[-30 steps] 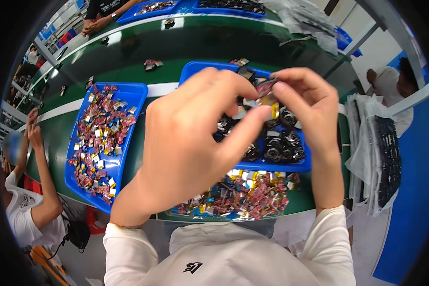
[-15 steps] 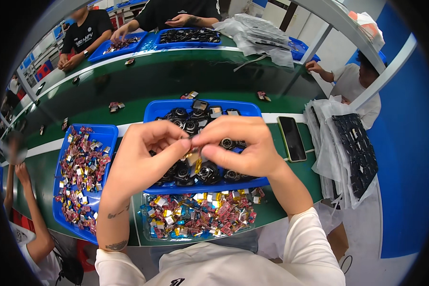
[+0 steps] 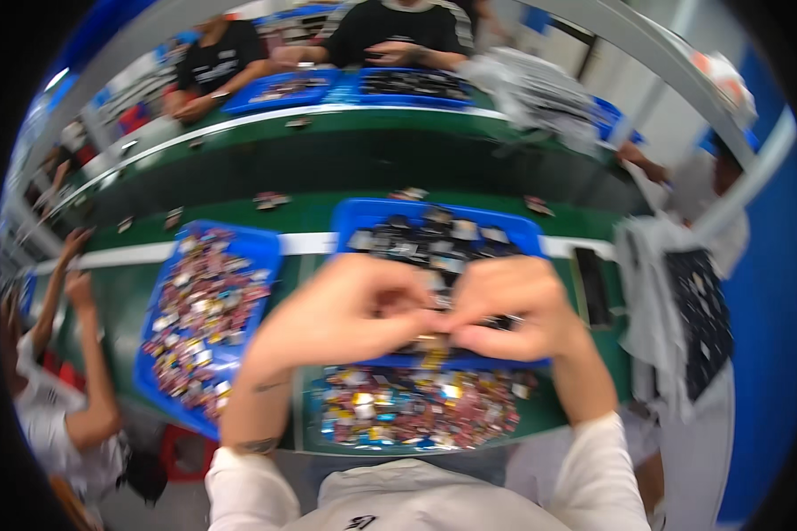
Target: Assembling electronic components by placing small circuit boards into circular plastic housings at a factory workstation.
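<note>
My left hand [image 3: 350, 310] and my right hand [image 3: 518, 305] meet fingertip to fingertip, both pinched closed. Between them is a small electronic part with a yellow strip [image 3: 432, 354] hanging below; the fingers and motion blur hide most of it. Behind and under the hands stands a blue tray [image 3: 354, 211] of black, watch-like casings [image 3: 434, 232]. Nearer to me lies a heap of small red boards with silver and yellow pieces [image 3: 416, 403] in a shallow clear tray.
On the left, another blue tray [image 3: 270, 261] holds more small boards. A phone [image 3: 591, 288] lies at right, beside white-wrapped black sheets [image 3: 695, 310]. Loose parts [image 3: 272, 201] dot the green table [image 3: 319, 239]. Co-workers sit across the table and at both sides.
The whole view has shifted, so the table and trays appear farther right, and it is now blurred. My hands stay pinched together around the small part, in front of the middle tray.
</note>
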The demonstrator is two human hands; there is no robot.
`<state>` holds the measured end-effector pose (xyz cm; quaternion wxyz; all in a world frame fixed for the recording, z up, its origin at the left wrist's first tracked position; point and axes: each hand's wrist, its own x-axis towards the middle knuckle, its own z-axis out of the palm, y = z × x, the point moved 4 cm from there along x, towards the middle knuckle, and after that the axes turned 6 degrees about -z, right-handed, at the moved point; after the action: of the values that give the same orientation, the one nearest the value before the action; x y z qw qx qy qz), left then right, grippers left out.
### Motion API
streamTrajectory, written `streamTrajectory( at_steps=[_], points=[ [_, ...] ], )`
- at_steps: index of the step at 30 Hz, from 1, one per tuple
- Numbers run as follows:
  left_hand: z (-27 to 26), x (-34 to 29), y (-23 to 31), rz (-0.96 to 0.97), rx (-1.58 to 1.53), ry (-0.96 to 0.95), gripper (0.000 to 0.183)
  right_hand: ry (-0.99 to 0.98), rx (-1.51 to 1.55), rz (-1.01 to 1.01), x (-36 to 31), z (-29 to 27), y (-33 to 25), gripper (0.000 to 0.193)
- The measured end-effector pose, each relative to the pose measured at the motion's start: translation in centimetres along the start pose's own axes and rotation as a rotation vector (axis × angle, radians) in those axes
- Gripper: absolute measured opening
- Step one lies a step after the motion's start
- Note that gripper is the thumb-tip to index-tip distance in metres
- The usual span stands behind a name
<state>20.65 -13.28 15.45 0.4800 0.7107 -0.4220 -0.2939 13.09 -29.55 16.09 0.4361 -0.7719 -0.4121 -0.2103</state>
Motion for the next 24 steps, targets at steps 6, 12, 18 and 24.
streamTrajectory(
  at_steps=[6, 12, 18, 24],
  points=[
    [1.1, 1.2, 1.0, 0.168, 0.149, 0.025, 0.020, 0.071, -0.041, 0.006, -1.2, -1.0, -0.7, 0.010],
    [-0.3, -0.6, -0.3, 0.124, 0.194, 0.017, 0.020, -0.021, 0.011, 0.056, 0.6, 1.2, 0.2, 0.009],
    [-1.3, 0.2, 1.2, 0.116, 0.111, 0.351, 0.041, 0.032, -0.264, 0.272, -0.5, -2.0, 0.4, 0.005],
    [-2.9, -0.9, 1.8, 0.115, 0.192, 0.552, 0.036, 0.529, -0.502, 0.576, -6.0, -10.9, 6.5, 0.023]
  ],
)
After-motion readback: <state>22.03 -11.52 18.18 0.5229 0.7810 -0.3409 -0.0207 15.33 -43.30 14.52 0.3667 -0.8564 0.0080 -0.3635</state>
